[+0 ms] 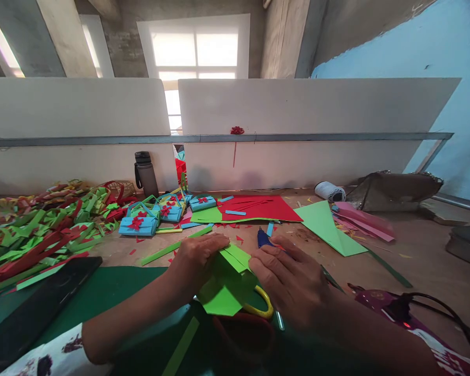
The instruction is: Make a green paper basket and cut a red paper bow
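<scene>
A folded bright green paper (223,292) stands between my hands above the green mat. My left hand (198,256) pinches its upper left edge. The fingertips of my right hand (292,271) press on its right side, fingers bent close together. Just beyond my right fingers the pointed tip of a dark blue tool (263,238) shows; its body is hidden by the hand. Scissors with a yellow handle (267,305) lie partly under the paper. A narrow green strip (176,245) rests beyond my left hand.
Small blue paper bags (139,225) with red flowers stand ahead, near red paper sheets (262,208). Cut strips (58,235) heap at the left, behind a black phone (43,308). A bottle (145,175) stands behind. On the right lies a purple power strip (391,308) with cords.
</scene>
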{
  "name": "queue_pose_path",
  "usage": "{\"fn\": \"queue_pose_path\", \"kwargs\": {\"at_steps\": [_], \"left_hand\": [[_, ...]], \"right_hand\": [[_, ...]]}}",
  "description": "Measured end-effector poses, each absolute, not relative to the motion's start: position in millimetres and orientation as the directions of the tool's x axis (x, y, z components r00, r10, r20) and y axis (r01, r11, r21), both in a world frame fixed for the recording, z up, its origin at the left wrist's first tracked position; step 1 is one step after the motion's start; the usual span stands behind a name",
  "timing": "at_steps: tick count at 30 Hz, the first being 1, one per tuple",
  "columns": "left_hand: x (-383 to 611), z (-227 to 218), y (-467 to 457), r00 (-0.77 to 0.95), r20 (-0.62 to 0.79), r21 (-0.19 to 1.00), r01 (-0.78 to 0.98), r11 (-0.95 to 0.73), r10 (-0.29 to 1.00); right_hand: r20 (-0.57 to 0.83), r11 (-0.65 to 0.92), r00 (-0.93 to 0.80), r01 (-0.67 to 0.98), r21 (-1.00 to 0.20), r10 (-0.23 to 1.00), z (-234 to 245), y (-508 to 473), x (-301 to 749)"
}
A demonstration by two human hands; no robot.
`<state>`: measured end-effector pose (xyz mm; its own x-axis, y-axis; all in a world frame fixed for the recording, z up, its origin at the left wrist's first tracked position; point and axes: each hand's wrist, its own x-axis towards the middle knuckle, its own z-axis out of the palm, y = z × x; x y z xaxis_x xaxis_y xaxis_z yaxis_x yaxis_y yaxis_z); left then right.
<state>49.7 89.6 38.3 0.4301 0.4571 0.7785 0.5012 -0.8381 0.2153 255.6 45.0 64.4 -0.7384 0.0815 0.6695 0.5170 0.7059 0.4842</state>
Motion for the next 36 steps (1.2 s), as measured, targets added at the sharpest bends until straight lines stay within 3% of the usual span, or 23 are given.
{"fn": "queue_pose_path", "kwargs": {"at_steps": [3,5,7,9,11,14,17,20,26,36], "left_hand": [[49,42,83,0.468,0.728,0.163,0.590,-0.791,0.500],[49,49,76,0.517,0.687,0.057,0.662,-0.747,0.511],[50,57,70,0.540,0.689,-0.055,0.705,-0.707,0.484],[51,64,66,0.549,0.716,-0.082,0.680,-0.728,0.432],[53,66,64,0.568,0.720,-0.001,0.577,-0.817,0.400],[56,65,63,0.580,0.684,0.236,0.397,-0.887,0.442],[60,64,61,0.549,0.640,0.434,0.318,-0.843,0.537],[62,65,57,0.540,0.567,0.536,0.331,-0.776,0.622],[62,64,52,0.519,0.479,0.616,0.376,-0.692,0.708],[64,64,50,0.484,0.559,0.564,0.372,-0.737,0.673]], "right_hand": [[0.686,0.711,-0.723,0.527,0.465,0.088,63,46,256],[0.706,0.725,-0.703,0.532,0.437,0.090,62,48,255],[0.729,0.745,-0.677,0.536,0.397,0.098,61,49,254],[0.747,0.765,-0.652,0.545,0.342,0.131,61,50,253],[0.760,0.781,-0.628,0.556,0.285,0.169,61,50,251],[0.755,0.797,-0.622,0.554,0.238,0.207,61,49,249],[0.756,0.809,-0.624,0.539,0.234,0.197,60,49,248],[0.763,0.819,-0.610,0.539,0.199,0.216,58,49,248],[0.790,0.814,-0.536,0.575,0.084,0.297,60,47,245],[0.839,0.840,-0.480,0.541,0.054,0.256,61,45,246]]}}
